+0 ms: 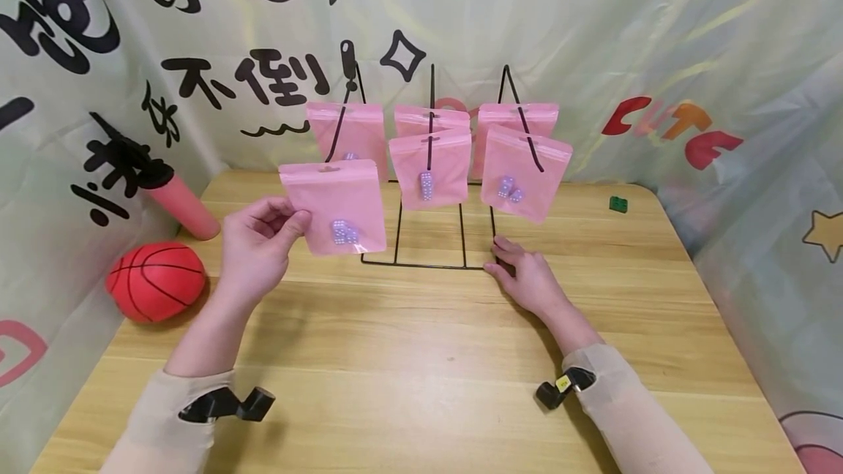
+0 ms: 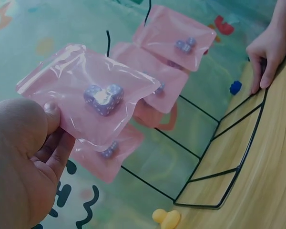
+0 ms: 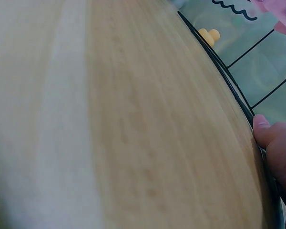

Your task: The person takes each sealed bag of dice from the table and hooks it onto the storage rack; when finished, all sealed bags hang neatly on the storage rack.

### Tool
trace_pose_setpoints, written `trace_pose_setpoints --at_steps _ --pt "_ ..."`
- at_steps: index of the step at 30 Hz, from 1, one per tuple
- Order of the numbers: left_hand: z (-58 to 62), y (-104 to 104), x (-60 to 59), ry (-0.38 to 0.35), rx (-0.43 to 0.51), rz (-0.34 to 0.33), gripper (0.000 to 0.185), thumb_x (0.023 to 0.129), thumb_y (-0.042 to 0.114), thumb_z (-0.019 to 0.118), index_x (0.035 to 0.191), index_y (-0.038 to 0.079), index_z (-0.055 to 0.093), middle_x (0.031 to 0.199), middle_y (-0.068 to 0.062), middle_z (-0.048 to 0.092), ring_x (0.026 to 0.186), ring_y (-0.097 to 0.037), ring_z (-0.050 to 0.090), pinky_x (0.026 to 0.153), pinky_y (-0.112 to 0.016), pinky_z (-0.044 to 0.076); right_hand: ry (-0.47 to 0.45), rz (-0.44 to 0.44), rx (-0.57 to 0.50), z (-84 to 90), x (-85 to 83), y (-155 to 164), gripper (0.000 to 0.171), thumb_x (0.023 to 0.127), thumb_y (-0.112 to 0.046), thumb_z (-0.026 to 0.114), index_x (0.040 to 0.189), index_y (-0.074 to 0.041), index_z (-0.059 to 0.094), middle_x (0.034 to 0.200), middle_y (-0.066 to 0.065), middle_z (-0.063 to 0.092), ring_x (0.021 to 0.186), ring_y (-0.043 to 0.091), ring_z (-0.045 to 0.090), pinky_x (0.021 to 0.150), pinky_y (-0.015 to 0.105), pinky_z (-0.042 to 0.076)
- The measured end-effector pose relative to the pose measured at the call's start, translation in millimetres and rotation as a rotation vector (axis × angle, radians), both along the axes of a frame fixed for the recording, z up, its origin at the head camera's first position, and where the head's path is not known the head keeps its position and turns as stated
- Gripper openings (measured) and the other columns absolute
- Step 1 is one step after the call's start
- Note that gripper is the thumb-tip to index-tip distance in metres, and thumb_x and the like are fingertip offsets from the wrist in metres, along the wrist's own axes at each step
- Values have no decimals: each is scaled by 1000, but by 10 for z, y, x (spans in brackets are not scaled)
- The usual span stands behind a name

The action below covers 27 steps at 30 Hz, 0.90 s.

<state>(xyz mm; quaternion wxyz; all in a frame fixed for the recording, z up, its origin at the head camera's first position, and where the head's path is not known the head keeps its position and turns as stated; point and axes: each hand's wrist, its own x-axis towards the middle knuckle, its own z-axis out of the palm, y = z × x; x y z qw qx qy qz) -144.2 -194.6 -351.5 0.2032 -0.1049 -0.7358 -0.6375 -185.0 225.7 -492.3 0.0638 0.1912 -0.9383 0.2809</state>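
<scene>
Between its thumb and fingers, my left hand (image 1: pixel 257 247) pinches the left edge of a pink zip bag (image 1: pixel 316 200). Speckled purple dice (image 2: pixel 104 99) show through the front of that bag. The bag overlaps the left hook (image 1: pixel 339 123) of a black wire rack (image 1: pixel 428 266) in the head view. At the front right corner of the rack's base, my right hand (image 1: pixel 527 276) grips the wire, with its thumb (image 3: pixel 261 125) along the frame. More pink bags of dice hang on the rack, including a middle one (image 1: pixel 448 156) and a right one (image 1: pixel 530 159).
A red basketball-patterned ball (image 1: pixel 156 282) and a pink cylinder with a black top (image 1: pixel 187 203) are at the table's left. A small green block (image 1: pixel 617 204) lies at the back right. Behind the rack hangs a printed curtain (image 1: pixel 593 35).
</scene>
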Motion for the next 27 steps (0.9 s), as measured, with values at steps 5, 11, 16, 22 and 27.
trace_pose_setpoints --at_steps 5,11,16,22,27 --pt "-23 -22 -43 -20 27 18 13 95 -10 73 102 -19 68 83 1 74 73 -10 68 70 -20 61 1 -2 -3 8 3 -4 51 102 -27 75 139 7 64 150 21 57 138 42 54 113 58 46" --pt "-26 -23 -84 -41 -4 36 14 96 -6 74 102 -18 69 83 0 75 74 -10 69 70 -20 61 3 -3 -2 2 1 -2 51 102 -27 74 139 6 63 150 22 57 138 42 54 113 58 46" --pt "-37 -22 -123 -64 -34 48 16 97 -2 74 103 -16 69 83 0 74 73 -11 68 69 -19 60 10 -1 -13 -1 2 -4 50 102 -27 75 139 6 64 150 21 57 138 42 54 113 57 47" --pt "-46 -27 -166 -73 -48 56 17 98 0 75 104 -15 70 84 1 74 73 -12 68 68 -19 60 12 2 -16 -6 1 0 50 102 -27 75 138 7 65 150 22 57 137 42 55 113 57 47" --pt "-52 -15 -236 -95 -58 54 19 99 3 75 106 -14 70 86 0 74 75 -12 68 70 -19 60 9 4 -23 -11 -4 7 50 102 -27 75 138 6 65 150 21 57 137 42 54 112 58 47"
